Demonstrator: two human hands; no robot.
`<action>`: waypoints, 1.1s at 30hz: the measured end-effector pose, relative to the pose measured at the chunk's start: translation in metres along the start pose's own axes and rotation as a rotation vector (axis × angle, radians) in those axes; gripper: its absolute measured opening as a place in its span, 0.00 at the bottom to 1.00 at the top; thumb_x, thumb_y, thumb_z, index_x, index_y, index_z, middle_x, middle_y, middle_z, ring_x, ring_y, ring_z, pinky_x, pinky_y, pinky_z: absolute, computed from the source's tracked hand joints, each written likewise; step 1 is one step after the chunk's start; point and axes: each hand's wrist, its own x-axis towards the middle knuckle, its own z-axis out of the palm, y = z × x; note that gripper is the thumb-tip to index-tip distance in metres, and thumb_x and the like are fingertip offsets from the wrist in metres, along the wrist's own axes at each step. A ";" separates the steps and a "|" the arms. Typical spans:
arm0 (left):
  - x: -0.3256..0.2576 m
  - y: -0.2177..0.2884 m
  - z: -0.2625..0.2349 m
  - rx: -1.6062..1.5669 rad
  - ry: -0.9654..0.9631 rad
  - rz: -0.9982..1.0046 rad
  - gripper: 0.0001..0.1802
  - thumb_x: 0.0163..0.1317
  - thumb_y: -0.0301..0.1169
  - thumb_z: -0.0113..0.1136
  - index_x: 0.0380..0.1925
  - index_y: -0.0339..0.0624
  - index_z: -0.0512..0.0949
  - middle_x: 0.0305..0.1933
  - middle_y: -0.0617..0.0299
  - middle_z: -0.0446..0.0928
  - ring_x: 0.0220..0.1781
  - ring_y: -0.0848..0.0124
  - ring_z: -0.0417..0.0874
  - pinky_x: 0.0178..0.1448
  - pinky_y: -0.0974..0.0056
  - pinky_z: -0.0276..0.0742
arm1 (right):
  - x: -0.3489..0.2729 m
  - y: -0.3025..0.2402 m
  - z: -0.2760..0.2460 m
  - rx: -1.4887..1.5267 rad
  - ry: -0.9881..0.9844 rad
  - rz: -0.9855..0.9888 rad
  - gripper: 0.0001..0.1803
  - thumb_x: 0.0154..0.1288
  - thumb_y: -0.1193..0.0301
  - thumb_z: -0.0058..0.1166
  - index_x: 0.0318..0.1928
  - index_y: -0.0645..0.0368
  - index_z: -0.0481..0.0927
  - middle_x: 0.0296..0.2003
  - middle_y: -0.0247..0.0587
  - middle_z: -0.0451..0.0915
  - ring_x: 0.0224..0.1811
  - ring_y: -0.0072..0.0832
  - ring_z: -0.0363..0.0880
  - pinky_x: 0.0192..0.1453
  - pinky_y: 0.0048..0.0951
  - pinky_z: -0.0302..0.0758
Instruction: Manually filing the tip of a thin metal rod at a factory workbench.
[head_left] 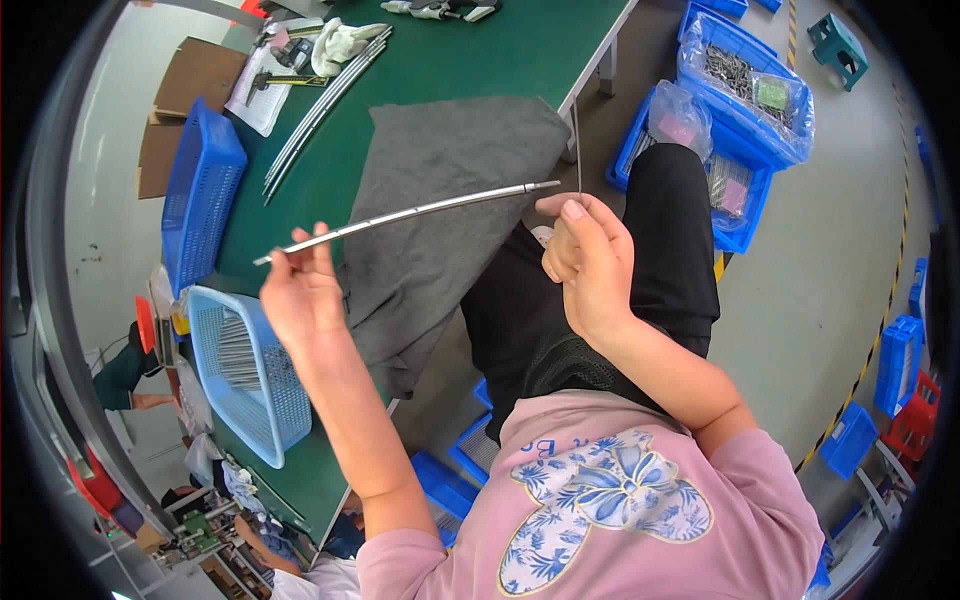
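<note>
A long, slim silver metal rod (420, 210) slants across in front of me, its far right end stepped down to a thinner tip. My left hand (305, 295) pinches it near its left end, fingers closed round it. My right hand (595, 255) is just beyond the thin tip, thumb and index finger closed on a thin metal pin (577, 145) that stands up from them. Rod tip and pin look apart, though close. Under the rod, a dark grey cloth (450, 150) lies over the edge of the green table (540, 50).
Several similar rods (325, 115) lie on the table, near a caliper (290, 80) and white gloves (345, 45). A light blue basket (270, 400) of rods stands left, a darker blue basket (205, 190) behind it. Blue crates (745, 150) with metal parts sit on the floor at right.
</note>
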 end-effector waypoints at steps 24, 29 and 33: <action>-0.067 -0.037 -0.010 1.229 -0.647 1.057 0.14 0.51 0.20 0.63 0.40 0.39 0.80 0.45 0.53 0.74 0.52 0.57 0.74 0.55 0.58 0.70 | 0.035 -0.006 -0.001 -0.480 0.136 -0.080 0.15 0.66 0.67 0.58 0.27 0.66 0.77 0.21 0.24 0.71 0.25 0.10 0.62 0.27 0.18 0.59; -0.062 -0.066 0.045 1.097 -1.070 1.087 0.13 0.46 0.20 0.66 0.35 0.40 0.81 0.35 0.59 0.76 0.38 0.59 0.77 0.41 0.60 0.73 | 0.036 -0.004 0.007 -0.523 0.154 -0.109 0.15 0.66 0.67 0.58 0.27 0.66 0.76 0.21 0.25 0.71 0.25 0.10 0.63 0.27 0.18 0.61; -0.054 -0.080 0.053 1.125 -1.093 0.999 0.10 0.48 0.18 0.65 0.32 0.38 0.81 0.34 0.59 0.76 0.35 0.64 0.78 0.37 0.64 0.73 | 0.039 -0.013 0.008 -0.753 0.137 -0.171 0.15 0.65 0.67 0.57 0.28 0.66 0.76 0.19 0.29 0.72 0.22 0.14 0.65 0.26 0.22 0.64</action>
